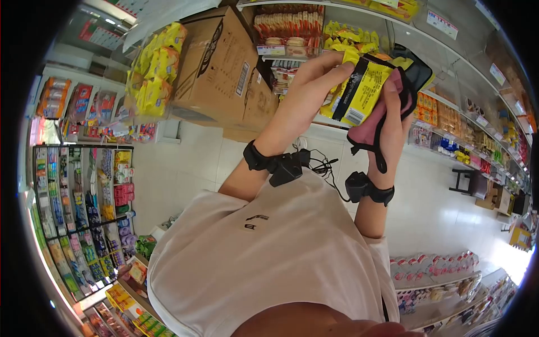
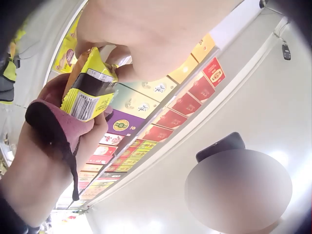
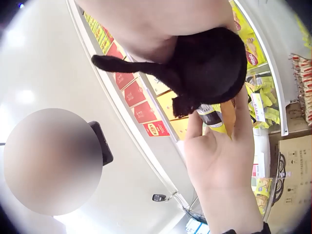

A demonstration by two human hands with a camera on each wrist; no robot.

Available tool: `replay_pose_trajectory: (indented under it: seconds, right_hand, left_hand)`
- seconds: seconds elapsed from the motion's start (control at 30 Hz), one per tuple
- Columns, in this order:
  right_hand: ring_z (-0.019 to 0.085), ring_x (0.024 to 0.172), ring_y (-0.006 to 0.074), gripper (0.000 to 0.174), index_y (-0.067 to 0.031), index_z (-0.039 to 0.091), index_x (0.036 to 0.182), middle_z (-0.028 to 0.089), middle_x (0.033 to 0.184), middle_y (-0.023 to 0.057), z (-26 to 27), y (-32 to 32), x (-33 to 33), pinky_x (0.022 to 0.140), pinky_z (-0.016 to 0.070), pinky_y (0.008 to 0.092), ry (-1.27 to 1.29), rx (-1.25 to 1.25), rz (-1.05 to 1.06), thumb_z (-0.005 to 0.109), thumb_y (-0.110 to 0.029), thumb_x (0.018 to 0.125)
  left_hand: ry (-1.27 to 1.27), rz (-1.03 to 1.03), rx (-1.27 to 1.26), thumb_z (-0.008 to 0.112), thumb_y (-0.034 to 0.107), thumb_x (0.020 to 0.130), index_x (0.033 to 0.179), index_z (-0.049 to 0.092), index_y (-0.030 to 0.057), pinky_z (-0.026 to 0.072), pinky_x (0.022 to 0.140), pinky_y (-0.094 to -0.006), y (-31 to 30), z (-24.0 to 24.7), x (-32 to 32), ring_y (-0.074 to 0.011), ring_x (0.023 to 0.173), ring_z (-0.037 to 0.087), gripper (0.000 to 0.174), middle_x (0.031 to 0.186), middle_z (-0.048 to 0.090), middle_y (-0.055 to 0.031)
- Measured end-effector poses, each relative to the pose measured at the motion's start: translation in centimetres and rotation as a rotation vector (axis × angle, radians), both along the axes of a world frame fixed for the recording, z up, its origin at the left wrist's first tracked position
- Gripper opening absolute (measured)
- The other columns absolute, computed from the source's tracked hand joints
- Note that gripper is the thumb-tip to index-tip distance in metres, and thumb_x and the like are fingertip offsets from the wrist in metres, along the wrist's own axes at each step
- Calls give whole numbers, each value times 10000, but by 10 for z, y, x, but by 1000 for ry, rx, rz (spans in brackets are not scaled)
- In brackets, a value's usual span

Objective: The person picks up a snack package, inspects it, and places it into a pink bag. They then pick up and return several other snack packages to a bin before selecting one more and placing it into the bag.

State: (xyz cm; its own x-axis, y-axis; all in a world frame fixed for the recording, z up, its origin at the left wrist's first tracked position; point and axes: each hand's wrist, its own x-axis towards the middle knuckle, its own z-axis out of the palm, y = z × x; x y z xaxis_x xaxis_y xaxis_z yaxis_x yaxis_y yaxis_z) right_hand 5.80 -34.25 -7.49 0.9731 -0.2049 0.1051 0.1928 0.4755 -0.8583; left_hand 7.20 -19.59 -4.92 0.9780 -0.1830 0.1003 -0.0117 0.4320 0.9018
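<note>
Count from where I stand: left grip (image 1: 315, 83), one; right grip (image 1: 395, 126), one; held barcoded yellow packet (image 1: 371, 85), one; pink cloth item (image 1: 368, 133) with black edging, one; wrist-worn cameras (image 1: 287, 169), two; off-white shirt (image 1: 269, 241), one; shelved goods (image 1: 292, 25), too numerous to count.

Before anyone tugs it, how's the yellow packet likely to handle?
The yellow packet is probably light: the left hand pinches it near one end. Its glossy printed surface suggests it could slip. The thin, film-like edge would likely crinkle if pushed; firmness inside can't be seen.
</note>
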Motion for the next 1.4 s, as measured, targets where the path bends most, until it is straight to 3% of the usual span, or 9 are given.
replay_pose_trajectory:
  seconds: [0.2,0.3,0.43,0.53,0.63,1.0,1.13,1.27,1.4]
  right_hand:
    - [580,990,113,259,12,641,1174,646,1122,36,8,16,36,904,441,262,-50,-150,-195,617,-127,956]
    - [542,1087,120,345,7,577,1275,601,1212,45,7,35,62,967,403,267,8,-171,-205,595,-173,982]
    - [612,1005,144,435,-56,523,1309,617,1166,50,-6,67,96,834,508,295,85,-121,-150,542,-362,1001]
    - [542,1116,121,463,-26,474,1370,576,1251,40,5,96,105,945,436,271,7,-322,-189,582,-282,1000]
    - [505,1162,114,507,-8,435,1413,550,1304,47,12,105,119,1004,382,264,25,-406,-112,592,-257,1001]
    - [627,845,90,488,-8,448,1286,660,977,39,31,98,176,765,511,246,-101,-301,263,718,-22,880]
    - [646,809,92,345,12,538,1128,685,922,47,35,71,197,708,523,245,-153,-460,389,745,-5,851]
    - [645,821,90,295,18,591,1041,691,953,53,37,55,203,712,523,239,-130,-502,440,783,-21,820]
    - [632,829,95,355,20,586,1063,677,973,41,33,44,209,740,515,249,-188,-500,442,810,-34,793]
  left_hand:
    - [-28,-65,10,579,174,991,1119,624,21,444,793,-207,12,1,42,-56,892,572,205,993,634,7]
    - [-92,-7,83,596,178,984,1119,630,21,438,752,-195,27,4,73,-36,876,567,210,977,637,21]
    - [-301,111,101,633,165,934,1062,616,-44,432,759,-257,48,5,122,-116,887,548,246,982,591,-54]
    - [-292,56,258,635,157,955,1115,629,-16,443,771,-192,73,3,153,-32,895,560,236,954,632,10]
    - [-333,73,221,635,153,948,1095,627,-8,425,729,-192,83,6,172,-30,866,544,218,938,606,32]
    - [-383,236,255,570,120,988,1145,550,-21,428,855,-234,86,29,192,-88,989,524,212,1095,587,-45]
    - [-520,314,317,651,177,933,1060,619,-42,459,812,-312,92,35,198,-179,850,555,255,1001,635,-100]
    - [-491,285,393,756,228,859,1056,679,-26,450,648,-237,100,41,190,-63,761,545,330,1013,662,-49]
    - [-308,100,387,751,12,825,1153,665,-35,481,701,-236,101,63,171,-95,817,587,342,1044,658,-59]
